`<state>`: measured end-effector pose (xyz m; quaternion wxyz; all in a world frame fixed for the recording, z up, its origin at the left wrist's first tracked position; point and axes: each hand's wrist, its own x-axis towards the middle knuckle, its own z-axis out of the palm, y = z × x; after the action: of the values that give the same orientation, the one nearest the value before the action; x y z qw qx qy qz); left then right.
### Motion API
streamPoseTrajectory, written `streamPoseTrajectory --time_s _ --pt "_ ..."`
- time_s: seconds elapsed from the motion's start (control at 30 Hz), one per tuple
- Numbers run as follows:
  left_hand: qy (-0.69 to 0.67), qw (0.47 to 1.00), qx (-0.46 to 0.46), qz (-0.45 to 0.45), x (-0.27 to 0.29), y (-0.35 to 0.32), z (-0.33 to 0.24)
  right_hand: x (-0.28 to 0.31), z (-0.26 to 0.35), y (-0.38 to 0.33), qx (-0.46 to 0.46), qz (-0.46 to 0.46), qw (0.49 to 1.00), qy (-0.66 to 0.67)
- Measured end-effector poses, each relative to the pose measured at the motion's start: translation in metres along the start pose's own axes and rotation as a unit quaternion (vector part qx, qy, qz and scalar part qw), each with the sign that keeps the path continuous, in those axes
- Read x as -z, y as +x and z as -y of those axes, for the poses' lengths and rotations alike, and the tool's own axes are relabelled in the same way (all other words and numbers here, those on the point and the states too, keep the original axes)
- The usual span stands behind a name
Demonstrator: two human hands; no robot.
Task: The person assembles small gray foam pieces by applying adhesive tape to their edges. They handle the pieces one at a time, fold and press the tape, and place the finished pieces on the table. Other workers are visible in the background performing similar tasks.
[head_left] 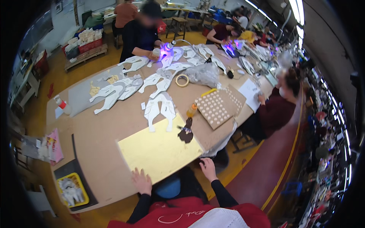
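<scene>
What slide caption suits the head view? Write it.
Left hand and right hand, both open, near a yellow sheet, white pieces lying at its far edge.

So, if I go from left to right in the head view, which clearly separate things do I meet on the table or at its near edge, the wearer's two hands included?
Yellow plastic tray → left hand → tape roll → right hand → white paper sheet.

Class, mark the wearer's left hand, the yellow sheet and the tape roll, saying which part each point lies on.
Wearer's left hand (142,182), head view: back of hand.
Yellow sheet (159,149), head view: bare middle.
Tape roll (182,86), head view: near rim.
</scene>
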<state>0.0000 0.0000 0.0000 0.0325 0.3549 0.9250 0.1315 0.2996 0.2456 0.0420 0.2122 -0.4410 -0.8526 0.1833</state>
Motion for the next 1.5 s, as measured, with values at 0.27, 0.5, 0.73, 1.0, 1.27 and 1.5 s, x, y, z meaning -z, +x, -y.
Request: streamPoseTrajectory --time_s 0.27,0.5,0.73,1.0,1.27,1.5 --pt "-0.011 0.987 0.023 -0.157 -0.020 -0.023 0.007 -0.109 -0.075 0.044 0.197 -0.180 0.963 -0.038" --pt "-0.095 0.946 -0.002 -0.310 -0.051 -0.029 0.017 -0.152 -0.105 0.053 0.224 -0.341 0.913 0.005" --pt "-0.352 0.883 -0.307 -0.048 -0.021 -0.048 -0.016 -0.141 -0.081 0.061 0.205 -0.326 0.923 0.016" --pt "-0.296 0.794 -0.388 0.362 -0.050 -0.103 -0.092 -0.137 -0.078 0.064 0.212 -0.332 0.919 0.017" --pt "-0.256 0.836 -0.445 0.194 -0.029 -0.093 -0.107 -0.129 -0.071 0.065 0.226 -0.336 0.912 0.070" --pt "-0.181 0.825 -0.367 0.389 -0.042 -0.081 -0.099 -0.127 -0.073 0.064 0.236 -0.323 0.911 0.102"
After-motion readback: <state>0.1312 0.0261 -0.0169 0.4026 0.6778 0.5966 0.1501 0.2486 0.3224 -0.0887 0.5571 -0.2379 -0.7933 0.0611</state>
